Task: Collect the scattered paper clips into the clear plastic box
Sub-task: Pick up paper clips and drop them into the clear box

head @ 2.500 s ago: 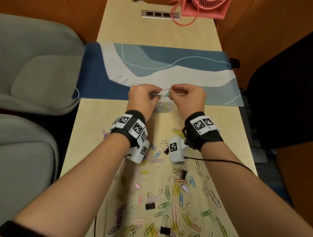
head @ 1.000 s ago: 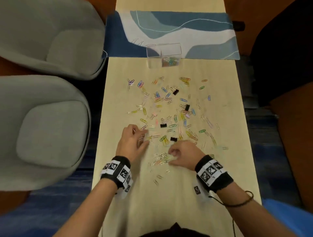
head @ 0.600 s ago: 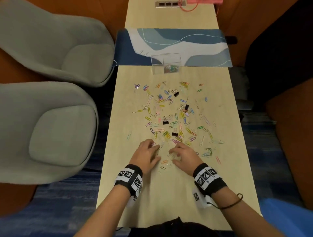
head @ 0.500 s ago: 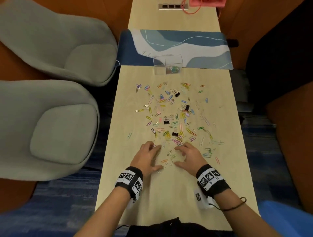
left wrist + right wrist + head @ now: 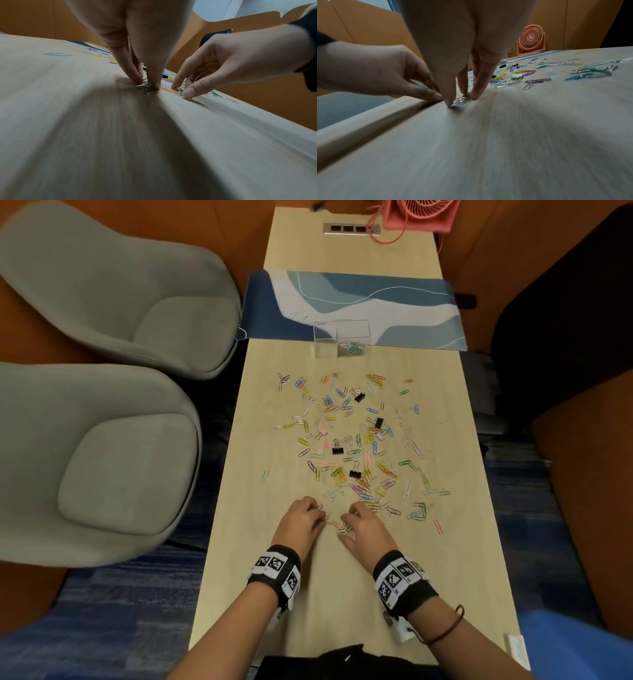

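Long pale wood table (image 5: pixel 308 594), narrow, running away from the person; orange partition walls on both sides, blue patterned carpet below. Two grey upholstered chairs (image 5: pixel 113 440) stand off the table's left edge. A blue-and-white desk mat (image 5: pixel 394 299) lies across the far part of the table; beyond it a recessed socket strip (image 5: pixel 351 228) and a coral desk fan (image 5: pixel 419 213) with its cord. The clear plastic box (image 5: pixel 340 338) sits at the mat's near edge, straddling mat and bare wood, upright, with a small heap of coloured clips in its right half. Paper clips (image 5: pixel 356 446) in many colours are scattered over the middle of the table between the box and the hands, a few black binder clips (image 5: pixel 337 449) mixed among them; the spread is densest just beyond the right hand. Both forearms reach in from the near edge, each wrist wearing a black band with printed marker tiles. Left hand (image 5: pixel 301 523) is palm-down, fingers bent steeply to the wood, thumb and fingertips (image 5: pixel 135 75) drawn together around a small bunch of silver clips, pinching them against the surface. Right hand (image 5: pixel 368 527) sits just beside it, likewise arched, thumb and two fingertips (image 5: pixel 477 86) closed on a small cluster of clips at the table surface. The two hands are near each other but apart, with a few loose clips lying between them. Both wrist views are streaked with blur on the near tabletop.
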A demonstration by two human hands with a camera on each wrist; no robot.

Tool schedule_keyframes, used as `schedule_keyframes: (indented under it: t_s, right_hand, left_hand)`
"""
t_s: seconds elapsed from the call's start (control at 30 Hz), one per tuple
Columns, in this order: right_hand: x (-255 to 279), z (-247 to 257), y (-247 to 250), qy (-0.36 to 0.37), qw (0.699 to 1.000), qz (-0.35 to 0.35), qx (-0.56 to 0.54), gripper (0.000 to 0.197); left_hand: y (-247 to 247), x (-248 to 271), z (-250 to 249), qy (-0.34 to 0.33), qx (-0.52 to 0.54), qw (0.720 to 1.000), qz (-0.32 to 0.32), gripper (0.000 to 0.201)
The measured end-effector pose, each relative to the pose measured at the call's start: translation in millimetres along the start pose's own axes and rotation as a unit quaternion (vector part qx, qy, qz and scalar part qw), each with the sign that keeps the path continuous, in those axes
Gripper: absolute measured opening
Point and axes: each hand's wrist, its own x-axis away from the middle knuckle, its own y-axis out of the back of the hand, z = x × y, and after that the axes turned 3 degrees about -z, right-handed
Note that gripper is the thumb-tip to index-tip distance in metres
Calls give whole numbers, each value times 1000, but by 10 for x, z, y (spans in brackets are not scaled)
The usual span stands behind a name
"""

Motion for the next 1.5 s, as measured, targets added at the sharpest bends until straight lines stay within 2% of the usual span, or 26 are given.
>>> schedule_keyframes:
  t_s: [0.1, 0.2, 0.27, 0.43, 0.57, 0.7, 0.83, 0.97, 1.07, 1.13, 1.2, 1.33, 1.43, 1.5]
  right_hand:
    - [20, 17, 16, 2, 1000, 21, 12, 44]
    - [34, 63, -28, 4, 999, 31, 43, 58]
    - [25, 73, -91, 1, 996, 38, 76, 61]
    - [-71, 231, 72, 27, 982, 83, 166, 26]
    - [-181, 282, 207, 74, 961, 128, 232, 30]
    - [-279, 336, 263, 112, 941, 171, 270, 24]
    - [-397, 282, 299, 96, 948, 159, 260, 23]
    - [-489, 57, 362, 29, 982, 96, 162, 20]
    - [-489, -202, 392, -52, 998, 22, -17, 14]
    - [-449, -327, 425, -107, 978, -7, -178, 7]
    - [-408, -380, 477, -149, 942, 6, -300, 8]
    - [-455, -399, 670, -160, 895, 15, -415, 9]
    - [-577, -347, 923, -163, 864, -8, -475, 14]
    - [-713, -321, 1130, -161, 840, -32, -518, 15]
  left_hand:
    - [62, -86, -36, 11, 12, 1000, 4, 7]
    - [109, -156, -53, 22, 24, 999, 12, 11]
    - [121, -177, -51, 28, 25, 999, 17, 12]
    - [196, -241, -73, 55, 26, 998, 29, 11]
    - [229, -286, -78, 97, 76, 992, 13, 9]
    - [249, -306, -77, 131, 114, 985, -9, 9]
    - [321, -334, -74, 148, 147, 978, -29, 7]
    - [424, -382, -64, 192, 212, 956, -58, 7]
    - [470, -429, -80, 211, 234, 946, -74, 7]
    - [472, -475, -101, 205, 237, 947, -75, 8]
    - [475, -534, -143, 203, 248, 944, -77, 8]
    - [511, -688, -307, 214, 293, 928, -90, 9]
    - [583, -893, -396, 214, 330, 914, -96, 8]
    - [671, -1084, -420, 189, 350, 913, -88, 9]
